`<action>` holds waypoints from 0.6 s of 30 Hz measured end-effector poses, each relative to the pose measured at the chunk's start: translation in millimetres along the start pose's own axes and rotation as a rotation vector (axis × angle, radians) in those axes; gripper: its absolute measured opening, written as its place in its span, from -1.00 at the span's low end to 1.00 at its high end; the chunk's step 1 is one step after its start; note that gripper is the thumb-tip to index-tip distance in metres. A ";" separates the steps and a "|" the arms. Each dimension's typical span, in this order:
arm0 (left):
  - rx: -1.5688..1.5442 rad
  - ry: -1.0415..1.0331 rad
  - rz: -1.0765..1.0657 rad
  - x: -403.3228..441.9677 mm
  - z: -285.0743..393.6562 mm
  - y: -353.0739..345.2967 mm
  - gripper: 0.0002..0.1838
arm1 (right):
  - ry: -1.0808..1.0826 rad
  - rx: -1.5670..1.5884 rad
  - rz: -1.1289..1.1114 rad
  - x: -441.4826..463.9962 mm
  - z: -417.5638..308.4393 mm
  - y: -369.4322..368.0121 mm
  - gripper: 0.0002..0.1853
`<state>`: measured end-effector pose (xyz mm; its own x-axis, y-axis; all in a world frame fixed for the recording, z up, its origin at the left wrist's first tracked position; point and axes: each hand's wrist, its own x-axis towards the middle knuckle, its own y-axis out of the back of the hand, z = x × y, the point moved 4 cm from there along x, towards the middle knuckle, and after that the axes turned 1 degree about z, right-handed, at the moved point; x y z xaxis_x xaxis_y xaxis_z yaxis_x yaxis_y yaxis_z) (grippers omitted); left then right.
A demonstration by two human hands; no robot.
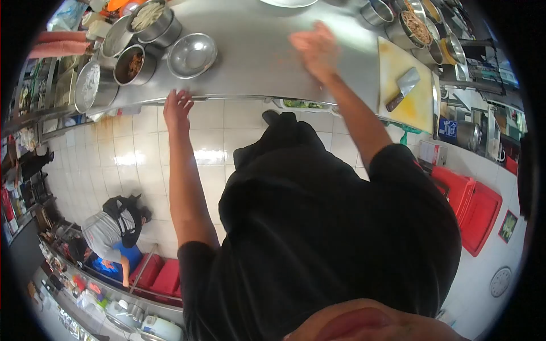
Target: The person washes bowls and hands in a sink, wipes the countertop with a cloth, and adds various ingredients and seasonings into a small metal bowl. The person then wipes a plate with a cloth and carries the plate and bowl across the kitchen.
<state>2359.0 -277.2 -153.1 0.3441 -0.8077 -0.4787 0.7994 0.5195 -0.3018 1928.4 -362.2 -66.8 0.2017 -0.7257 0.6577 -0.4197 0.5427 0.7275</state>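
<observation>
My left hand (178,108) is at the front edge of the steel worktable (250,68), fingers apart and holding nothing I can see. Just beyond it stands a shallow metal bowl (192,55), with nothing visible in it. Over the middle of the table is my right hand (317,51), blurred by motion. Its thumb stands away from the other fingers, and no object shows in it. To its right, a cleaver (405,88) with a dark handle lies on a yellow-stained white cutting board (392,68).
Metal pots, one with brown food (135,65) and one with pale strips (148,16), crowd the left end. More containers, including shredded food (415,25), stand at the right. A white plate (289,1) is at the far edge. Behind, a person (111,230) bends near red bins (165,278).
</observation>
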 end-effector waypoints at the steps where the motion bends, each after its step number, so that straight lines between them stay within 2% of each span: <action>1: -0.025 0.008 0.015 12.2 -1.3 -3.0 -0.52 | 0.082 -0.142 -0.065 -9.3 26.1 10.4 -0.71; 2: -0.065 -0.013 -0.001 21.7 -3.3 -7.1 -0.53 | 0.078 -0.247 -0.001 -28.2 52.6 21.9 -0.68; 3: -0.079 0.019 -0.044 36.3 -5.2 -7.6 -0.53 | -0.067 -0.244 -0.235 -23.8 48.6 54.0 -0.64; 4: -0.082 -0.001 -0.037 42.2 -4.5 -12.4 -0.58 | -0.220 -0.318 -0.205 -108.5 130.5 18.2 -0.59; 5: -0.096 0.014 -0.044 41.8 -0.1 -22.3 -0.64 | -0.135 -0.340 -0.288 -126.2 146.9 31.1 -0.54; 8: -0.033 0.057 -0.020 57.9 -7.4 -38.0 -0.74 | -0.170 -0.272 -0.339 -142.2 125.3 71.0 -0.49; 12: -0.034 0.057 0.019 58.9 -8.5 -39.0 -0.81 | -0.330 -0.421 -0.253 -164.5 88.8 60.4 -0.45; 15: -0.147 0.029 0.040 61.2 -14.8 -42.9 -0.89 | -0.228 -0.360 -0.260 -151.5 46.1 41.8 -0.46; 18: -0.101 -0.048 0.090 43.8 -10.6 -33.4 -0.90 | -0.134 -0.245 -0.256 -125.0 -2.8 10.6 -0.49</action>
<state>2342.2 -327.0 -172.7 0.4378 -0.7675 -0.4683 0.7111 0.6143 -0.3420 1901.2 -264.6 -140.8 0.1485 -0.8910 0.4289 -0.1434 0.4097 0.9009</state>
